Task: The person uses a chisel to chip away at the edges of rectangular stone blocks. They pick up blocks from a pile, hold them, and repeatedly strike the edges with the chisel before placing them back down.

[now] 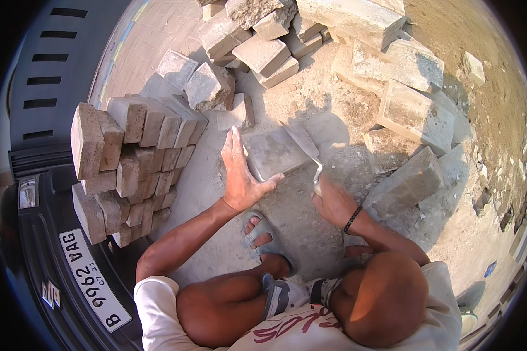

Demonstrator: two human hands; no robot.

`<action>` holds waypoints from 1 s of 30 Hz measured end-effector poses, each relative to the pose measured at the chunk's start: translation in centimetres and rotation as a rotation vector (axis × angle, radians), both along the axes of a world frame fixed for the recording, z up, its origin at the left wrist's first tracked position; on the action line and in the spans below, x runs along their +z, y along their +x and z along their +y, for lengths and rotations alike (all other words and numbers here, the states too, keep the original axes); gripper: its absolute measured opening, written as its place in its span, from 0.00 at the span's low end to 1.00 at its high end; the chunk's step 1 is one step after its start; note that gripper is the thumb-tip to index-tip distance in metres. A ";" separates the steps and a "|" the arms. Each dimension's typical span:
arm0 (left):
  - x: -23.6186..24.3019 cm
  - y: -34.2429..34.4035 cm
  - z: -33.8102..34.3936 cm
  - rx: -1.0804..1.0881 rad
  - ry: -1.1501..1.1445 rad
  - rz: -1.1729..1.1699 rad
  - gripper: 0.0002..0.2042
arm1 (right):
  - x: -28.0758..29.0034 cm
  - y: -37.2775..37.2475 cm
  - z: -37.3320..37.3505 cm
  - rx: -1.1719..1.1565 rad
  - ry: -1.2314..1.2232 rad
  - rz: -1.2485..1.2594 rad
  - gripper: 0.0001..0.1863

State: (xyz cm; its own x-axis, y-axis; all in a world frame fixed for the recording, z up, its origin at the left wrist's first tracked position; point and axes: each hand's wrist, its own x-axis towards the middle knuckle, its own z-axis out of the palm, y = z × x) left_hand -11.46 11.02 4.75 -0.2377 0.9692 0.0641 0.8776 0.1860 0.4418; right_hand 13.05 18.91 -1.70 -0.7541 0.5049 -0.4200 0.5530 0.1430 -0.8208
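Observation:
A grey, dusty paving block [272, 153] lies on the ground in front of me. My left hand [240, 175] grips its left end, fingers along the far-left side and thumb on the near edge. My right hand [335, 202], with a dark beaded bracelet on the wrist, is closed round the handle of a trowel. The blade of this trowel [299, 140] rests along the block's right end, its tip pointing away from me. My fingers hide most of the trowel's handle.
Stacked paving blocks [137, 146] stand to the left, beside a dark vehicle's front bumper [47, 216]. Loose blocks [263, 52] are heaped at the far side. More blocks [416, 114] lie to the right, near broken ground. My sandalled foot [266, 237] is close below the held block.

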 end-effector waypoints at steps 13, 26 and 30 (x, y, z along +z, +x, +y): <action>0.9 -1.8 -0.1 -0.182 0.001 -0.118 0.72 | 5.8 1.5 -1.0 0.078 0.029 0.345 0.17; 1.0 0.3 1.6 -0.101 0.021 -0.134 0.66 | 4.5 3.1 0.2 -0.004 -0.017 0.163 0.18; 1.4 0.0 1.0 -0.058 0.012 -0.142 0.65 | 7.3 1.7 4.6 -0.092 -0.088 0.127 0.20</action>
